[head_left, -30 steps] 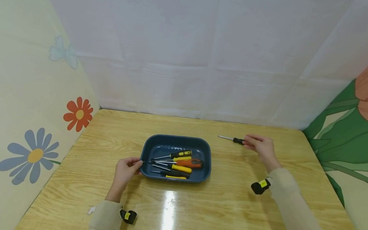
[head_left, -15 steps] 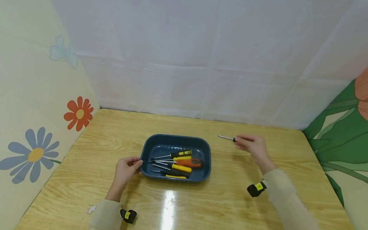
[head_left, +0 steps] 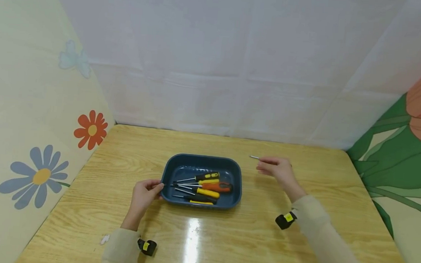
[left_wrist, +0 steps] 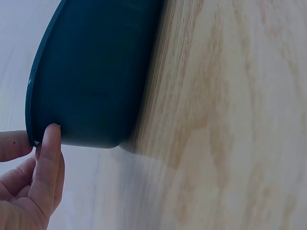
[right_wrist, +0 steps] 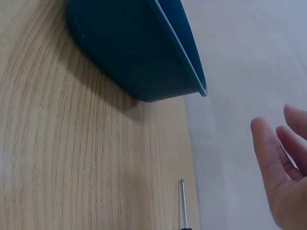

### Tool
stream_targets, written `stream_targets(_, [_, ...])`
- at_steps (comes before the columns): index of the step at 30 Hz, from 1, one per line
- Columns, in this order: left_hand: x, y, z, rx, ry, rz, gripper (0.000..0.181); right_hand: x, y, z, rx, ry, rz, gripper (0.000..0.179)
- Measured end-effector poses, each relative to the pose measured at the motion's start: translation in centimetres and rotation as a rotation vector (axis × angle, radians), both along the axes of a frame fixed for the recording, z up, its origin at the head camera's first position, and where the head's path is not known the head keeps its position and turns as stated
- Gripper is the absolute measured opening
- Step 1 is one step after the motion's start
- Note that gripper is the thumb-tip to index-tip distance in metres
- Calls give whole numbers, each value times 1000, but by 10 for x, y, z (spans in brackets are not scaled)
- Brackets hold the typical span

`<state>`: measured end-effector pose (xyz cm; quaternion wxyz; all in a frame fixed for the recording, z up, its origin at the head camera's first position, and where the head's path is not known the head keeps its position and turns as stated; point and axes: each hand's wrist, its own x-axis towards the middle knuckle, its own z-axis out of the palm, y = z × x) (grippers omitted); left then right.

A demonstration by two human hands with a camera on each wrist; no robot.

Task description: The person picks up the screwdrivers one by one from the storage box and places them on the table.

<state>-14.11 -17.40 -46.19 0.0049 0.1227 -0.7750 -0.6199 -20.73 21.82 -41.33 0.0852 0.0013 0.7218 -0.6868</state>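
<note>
At the left end of a dark blue plastic box (head_left: 201, 161), my left hand (head_left: 145, 196) pinches the rim between thumb and fingers; the left wrist view shows the box corner (left_wrist: 96, 72) in that grip. Several screwdrivers lie inside, among them a black-and-yellow one (head_left: 207, 176), an orange-handled one (head_left: 214, 186) and a yellow-handled one (head_left: 208, 193). Right of the box, my right hand (head_left: 278, 170) hovers with nothing in its fingers. A separate screwdriver (right_wrist: 183, 206) lies on the table below, apart from that hand; in the head view the hand hides its handle.
The wooden table (head_left: 254, 239) ends at a white cloth backdrop (head_left: 236, 68). A small white scrap (head_left: 105, 239) lies near the left sleeve. Flower-printed cloth hangs at both sides.
My right hand has moved left from beyond the loose screwdriver's black handle, now covering it in the head view. The screwdriver, box and left hand stay in place.
</note>
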Motion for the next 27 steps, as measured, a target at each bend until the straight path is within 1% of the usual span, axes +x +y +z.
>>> stream_targets(4, [1, 0, 0, 11, 1, 0, 21, 1, -6, 0, 9, -14, 4, 40])
stream_targets(13, [1, 0, 1, 13, -5, -2, 21, -1, -18, -4, 11, 14, 43, 37])
stream_targets(22, [0, 0, 1, 9, -8, -7, 21, -2, -34, -3, 6, -2, 51, 35])
stream_targets(27, [0, 0, 0, 2, -10, -4, 21, -5, -40, -6, 28, -20, 71, 36])
